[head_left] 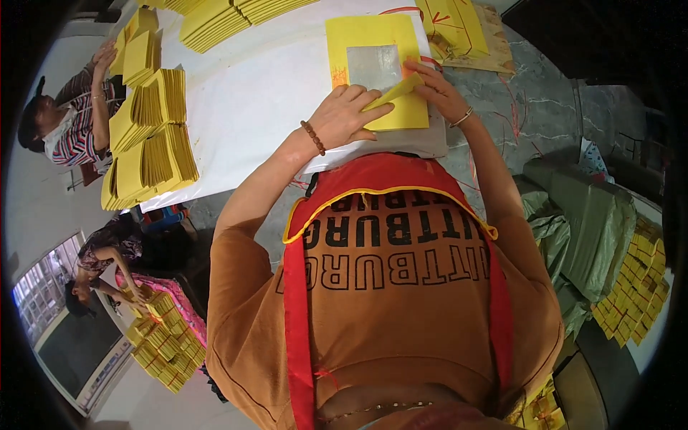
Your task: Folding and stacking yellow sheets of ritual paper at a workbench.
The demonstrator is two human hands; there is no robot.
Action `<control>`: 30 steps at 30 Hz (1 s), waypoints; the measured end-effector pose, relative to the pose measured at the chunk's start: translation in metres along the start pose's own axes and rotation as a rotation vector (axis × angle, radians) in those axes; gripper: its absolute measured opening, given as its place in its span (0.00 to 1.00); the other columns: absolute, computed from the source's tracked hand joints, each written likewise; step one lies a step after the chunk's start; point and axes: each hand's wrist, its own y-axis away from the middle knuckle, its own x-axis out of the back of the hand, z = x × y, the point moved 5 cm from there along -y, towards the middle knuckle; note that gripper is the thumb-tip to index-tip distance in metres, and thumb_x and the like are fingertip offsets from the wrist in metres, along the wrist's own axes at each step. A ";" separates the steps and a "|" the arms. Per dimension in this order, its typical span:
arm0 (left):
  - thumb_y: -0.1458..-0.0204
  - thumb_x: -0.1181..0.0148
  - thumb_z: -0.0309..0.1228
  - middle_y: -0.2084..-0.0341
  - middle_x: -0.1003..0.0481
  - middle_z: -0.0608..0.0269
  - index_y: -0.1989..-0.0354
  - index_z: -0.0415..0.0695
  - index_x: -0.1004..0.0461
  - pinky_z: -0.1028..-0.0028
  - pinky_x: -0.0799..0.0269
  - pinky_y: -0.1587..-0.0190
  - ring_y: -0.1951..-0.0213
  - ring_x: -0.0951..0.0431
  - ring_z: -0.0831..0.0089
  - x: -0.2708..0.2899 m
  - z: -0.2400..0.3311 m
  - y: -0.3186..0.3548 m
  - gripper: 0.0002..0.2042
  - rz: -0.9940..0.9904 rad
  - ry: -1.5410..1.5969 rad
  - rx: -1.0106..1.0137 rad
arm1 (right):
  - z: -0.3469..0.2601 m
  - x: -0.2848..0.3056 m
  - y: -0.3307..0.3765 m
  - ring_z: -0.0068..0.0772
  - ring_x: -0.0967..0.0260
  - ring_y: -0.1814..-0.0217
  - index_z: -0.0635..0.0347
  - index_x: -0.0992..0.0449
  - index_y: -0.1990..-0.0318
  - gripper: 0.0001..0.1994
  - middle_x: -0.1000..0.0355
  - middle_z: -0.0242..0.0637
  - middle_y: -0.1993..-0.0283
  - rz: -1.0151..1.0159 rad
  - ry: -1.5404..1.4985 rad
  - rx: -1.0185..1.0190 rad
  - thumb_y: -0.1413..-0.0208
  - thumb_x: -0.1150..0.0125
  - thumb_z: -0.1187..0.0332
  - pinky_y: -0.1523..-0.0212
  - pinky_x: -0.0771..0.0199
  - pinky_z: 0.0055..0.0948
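Observation:
A yellow paper sheet [358, 32] with a silver foil square [374, 64] and orange-red marks at its sides lies at the right end of the white-covered table [244, 93]. Its near edge is partly lifted into a narrow slanting flap. My left hand [346, 115], with a brown bead bracelet, has its curled fingers on the flap's left end, thumb low over the yellow paper. At the flap's right end, my right hand [438, 93] grips the paper between thumb and fingers. More yellow paper shows under the flap; I cannot tell whether it is a separate sheet.
Folded yellow paper stacks [154, 136] line the table's left side, more along the far edge. A tied yellow bundle [459, 29] sits on a board beyond my right hand. Two other people [72, 118] handle yellow paper at the left. Green wrapped bales [580, 229] stand right.

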 end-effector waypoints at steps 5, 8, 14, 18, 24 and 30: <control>0.64 0.35 0.40 0.55 0.32 0.61 0.49 0.51 0.33 0.68 0.39 0.52 0.55 0.35 0.65 0.000 -0.007 0.000 0.29 -0.029 0.096 -0.010 | -0.001 -0.001 0.001 0.33 0.54 0.34 0.62 0.32 0.47 0.18 0.46 0.36 0.36 0.003 -0.014 -0.006 0.43 0.52 0.66 0.37 0.55 0.29; 0.59 0.38 0.37 0.55 0.32 0.59 0.52 0.49 0.32 0.67 0.36 0.54 0.56 0.33 0.63 0.003 -0.009 -0.001 0.23 -0.019 0.121 -0.053 | 0.005 0.000 0.002 0.33 0.54 0.34 0.62 0.32 0.47 0.18 0.46 0.36 0.36 0.001 0.008 -0.034 0.44 0.51 0.65 0.37 0.54 0.29; 0.50 0.47 0.28 0.56 0.31 0.52 0.61 0.43 0.31 0.67 0.29 0.66 0.66 0.26 0.58 0.016 -0.027 0.000 0.08 0.200 0.437 0.241 | 0.026 0.000 0.000 0.31 0.54 0.34 0.61 0.33 0.47 0.19 0.48 0.36 0.35 0.136 -0.474 -0.213 0.44 0.49 0.63 0.36 0.56 0.29; 0.51 0.44 0.30 0.54 0.31 0.52 0.59 0.42 0.33 0.68 0.28 0.69 0.69 0.25 0.59 0.000 -0.044 0.009 0.12 0.144 0.519 0.490 | 0.011 -0.003 0.001 0.29 0.49 0.37 0.64 0.34 0.47 0.19 0.45 0.37 0.38 0.089 -0.126 -0.038 0.45 0.48 0.67 0.39 0.51 0.28; 0.61 0.35 0.32 0.51 0.33 0.55 0.48 0.48 0.36 0.63 0.43 0.47 0.48 0.37 0.57 0.020 -0.041 0.020 0.27 0.181 0.510 0.340 | 0.005 -0.007 0.002 0.28 0.43 0.41 0.67 0.31 0.52 0.14 0.38 0.37 0.42 0.148 -0.233 -0.033 0.46 0.49 0.72 0.42 0.45 0.26; 0.60 0.45 0.23 0.54 0.31 0.59 0.58 0.50 0.27 0.66 0.40 0.50 0.51 0.33 0.62 0.005 -0.048 0.027 0.17 0.271 0.042 0.193 | -0.020 0.001 0.001 0.37 0.42 0.40 0.54 0.27 0.58 0.12 0.37 0.36 0.42 0.192 0.420 0.275 0.53 0.43 0.72 0.40 0.47 0.34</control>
